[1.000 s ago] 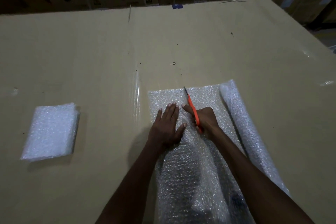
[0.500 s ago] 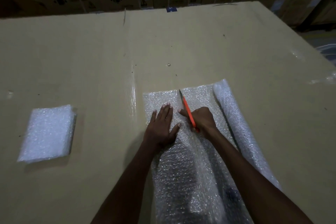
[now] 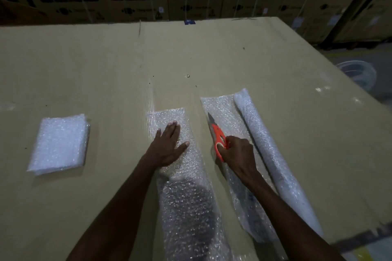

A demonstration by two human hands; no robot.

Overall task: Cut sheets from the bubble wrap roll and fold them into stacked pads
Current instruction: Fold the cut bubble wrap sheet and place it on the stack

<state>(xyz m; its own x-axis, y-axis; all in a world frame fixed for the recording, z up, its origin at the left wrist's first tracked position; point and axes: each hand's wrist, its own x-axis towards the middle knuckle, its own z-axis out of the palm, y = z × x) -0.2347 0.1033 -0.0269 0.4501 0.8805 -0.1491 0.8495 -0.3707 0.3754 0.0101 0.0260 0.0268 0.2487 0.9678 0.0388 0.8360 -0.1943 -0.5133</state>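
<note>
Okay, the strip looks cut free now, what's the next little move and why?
Probably set the scissors down. The cut sheet lies apart from the roll, cardboard showing between them, with the left hand flat on it. Folding it like the stacked pads likely needs the right hand free.

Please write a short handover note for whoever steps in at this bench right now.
Left hand: flat, pressing the cut strip of clear bubble wrap.
Right hand: grips the orange-handled scissors, which lie on the sheet still joined to the white bubble wrap roll.
Done: strip cut free, apart from the roll; stack of folded white bubble wrap pads sits far left on the brown cardboard tabletop.
Left: fold the strip, stack it, cut more.
</note>
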